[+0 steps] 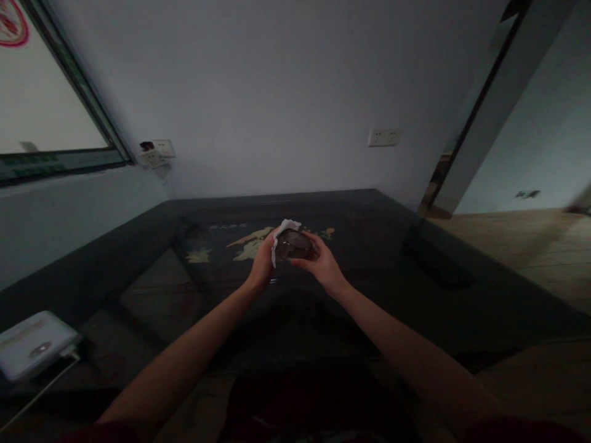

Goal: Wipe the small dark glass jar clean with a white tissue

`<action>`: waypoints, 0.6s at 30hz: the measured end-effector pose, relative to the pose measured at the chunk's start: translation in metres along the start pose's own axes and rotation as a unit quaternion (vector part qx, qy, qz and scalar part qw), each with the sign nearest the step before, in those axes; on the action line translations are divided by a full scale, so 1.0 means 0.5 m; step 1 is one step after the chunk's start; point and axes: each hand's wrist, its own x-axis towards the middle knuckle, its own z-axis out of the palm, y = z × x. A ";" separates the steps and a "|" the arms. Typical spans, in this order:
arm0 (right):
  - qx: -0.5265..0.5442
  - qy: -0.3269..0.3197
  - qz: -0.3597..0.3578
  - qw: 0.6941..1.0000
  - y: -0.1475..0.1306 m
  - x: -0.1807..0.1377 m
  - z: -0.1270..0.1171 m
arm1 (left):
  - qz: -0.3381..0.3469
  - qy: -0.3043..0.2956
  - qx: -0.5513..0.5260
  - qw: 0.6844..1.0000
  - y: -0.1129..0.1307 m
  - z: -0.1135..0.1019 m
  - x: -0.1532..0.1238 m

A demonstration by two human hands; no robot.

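A clear, rounded, glass-like vessel [295,245] is held above the dark table, roughly at the middle of the view. My right hand [322,261] grips its right side, thumb below and fingers behind. A crumpled white tissue [277,242] lies along the vessel's left and upper edge. My left hand [265,258] is closed on the tissue and presses it against the vessel; most of its fingers are hidden behind. The picture is too dim to tell the vessel's exact kind.
The glossy dark table [369,295] bears a pale bird-like pattern and reflects the window. At its left edge lies a white box-shaped device [39,344] with a cable. A dark flat object or reflection is on the right. Behind stands a wall with sockets [384,137].
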 end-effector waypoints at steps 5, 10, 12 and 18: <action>-0.027 0.011 -0.043 0.999 -0.001 0.005 -0.006 | -0.003 -0.012 -0.007 1.000 0.010 -0.004 0.002; -0.058 -0.001 -0.081 0.995 -0.009 -0.004 0.000 | 0.004 -0.018 -0.030 0.999 0.015 0.001 -0.006; -0.076 -0.017 -0.094 0.993 -0.011 -0.009 0.001 | -0.012 -0.038 -0.059 0.997 0.015 0.011 -0.013; -0.140 -0.060 -0.110 0.982 -0.012 -0.019 -0.005 | 0.014 -0.023 -0.065 0.998 0.017 0.029 -0.031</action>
